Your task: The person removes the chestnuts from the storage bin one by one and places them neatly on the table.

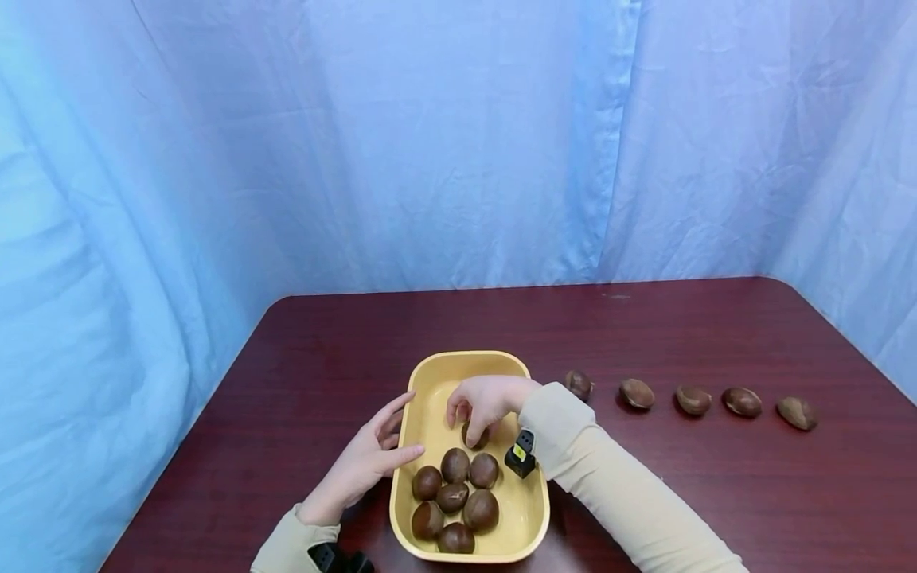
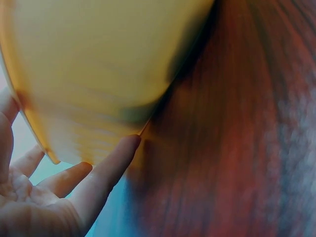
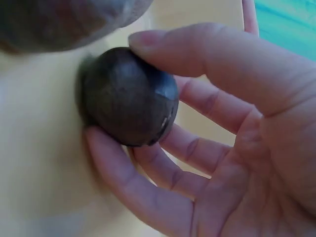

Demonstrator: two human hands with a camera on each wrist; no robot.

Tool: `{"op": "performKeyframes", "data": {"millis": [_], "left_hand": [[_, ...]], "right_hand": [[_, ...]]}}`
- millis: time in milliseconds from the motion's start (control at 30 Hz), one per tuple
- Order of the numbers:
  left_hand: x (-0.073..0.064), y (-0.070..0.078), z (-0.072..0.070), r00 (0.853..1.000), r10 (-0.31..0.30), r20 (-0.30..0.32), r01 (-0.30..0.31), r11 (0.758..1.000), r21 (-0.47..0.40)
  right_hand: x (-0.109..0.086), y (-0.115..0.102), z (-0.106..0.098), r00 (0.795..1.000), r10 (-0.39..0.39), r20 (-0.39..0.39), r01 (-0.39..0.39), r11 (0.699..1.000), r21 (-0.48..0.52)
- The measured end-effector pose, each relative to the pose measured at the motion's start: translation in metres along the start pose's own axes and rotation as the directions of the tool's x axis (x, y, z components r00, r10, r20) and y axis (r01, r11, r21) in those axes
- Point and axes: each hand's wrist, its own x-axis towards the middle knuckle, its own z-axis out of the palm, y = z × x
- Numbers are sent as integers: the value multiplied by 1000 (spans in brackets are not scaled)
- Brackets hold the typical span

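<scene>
Inside a yellow plastic tray (image 1: 517, 509), my right hand (image 1: 490, 404) pinches a dark brown chestnut (image 3: 126, 96) between thumb and fingers. Just nearer to me in the same tray lies a cluster of several chestnuts (image 1: 453, 498). My left hand (image 1: 368, 454) is at the tray's left side, its thumb on the rim and its fingers extended along the outer wall. In the left wrist view, those fingertips (image 2: 129, 141) touch the tray's side. Part of the pinched chestnut is hidden by the right fingers in the head view.
Several more chestnuts stand in a row on the dark red table (image 1: 322, 350), from one chestnut (image 1: 578, 385) by the right sleeve to another chestnut (image 1: 797, 413) farther right. Light blue curtains (image 1: 458, 143) hang behind and at both sides of the table.
</scene>
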Motion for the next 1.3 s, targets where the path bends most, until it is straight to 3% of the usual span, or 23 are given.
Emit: {"op": "performKeyframes", "data": {"millis": [233,433,767,867,1133,1300], "left_hand": [[0,-1,1,1000,-4,-9,4,1000,3],[1,-2,1,1000,-6,-14,6,1000,13],[1,-1,1,1000,-15,-27,16,1000,16],[0,0,2,1000,-15,-26,16,1000,21],[0,0,2,1000,-21,-10,21,999,28],[0,0,3,1000,-16,-6,17,1000,19]], "right_hand": [[3,3,0,996,-83,13,84,994,-71],[3,1,-3,984,-161,-72,150,979,-141],[-4,-15,-14,972,-198,-129,189,978,-83],[-11,-24,-22,965,-231,-124,222,972,-80],[-45,-49,-48,939,-326,-111,299,931,-209],[-63,-47,-60,932,-329,-151,282,921,-270]]}}
